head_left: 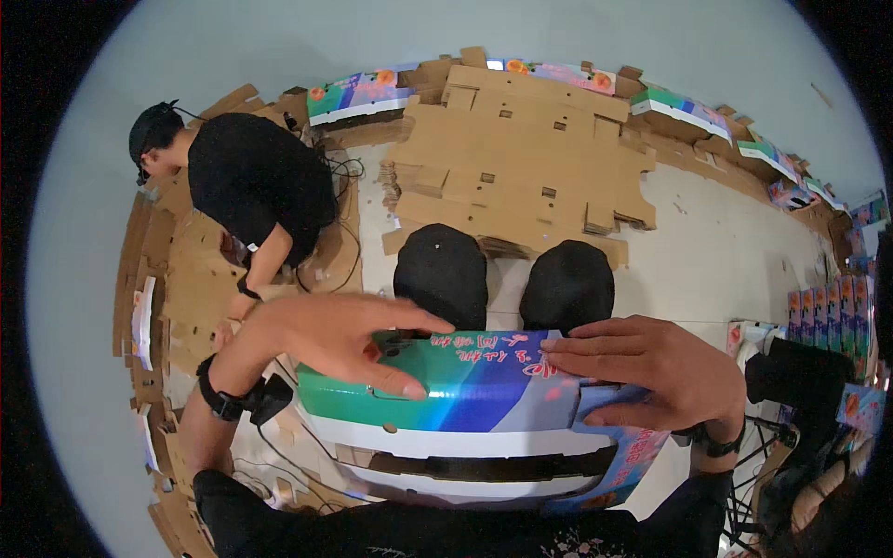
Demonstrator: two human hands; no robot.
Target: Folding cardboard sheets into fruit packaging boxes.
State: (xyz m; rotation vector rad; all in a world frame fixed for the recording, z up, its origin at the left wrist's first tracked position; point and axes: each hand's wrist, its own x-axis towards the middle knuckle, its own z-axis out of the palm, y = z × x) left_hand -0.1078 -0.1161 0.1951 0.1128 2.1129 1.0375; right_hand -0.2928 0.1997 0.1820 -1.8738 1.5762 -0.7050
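A cardboard box (474, 400) lies in front of me, printed green, blue and lilac, with red lettering, a white band and a long dark gap along its near side. My left hand (344, 344) spans its green part, thumb and fingers spread, fingertips near the far edge. My right hand (651, 372) rests on the right part of the top, fingers stretched toward the middle and thumb lower near a folded flap. Both wrists carry black straps.
A co-worker (251, 181) in black crouches at left on cardboard among cables. Flattened cardboard (521, 158) is stacked beyond my knees. Printed boxes (674, 112) line the wall; more (828, 307) stand upright at right, near black cloth and a dark metal frame (772, 442).
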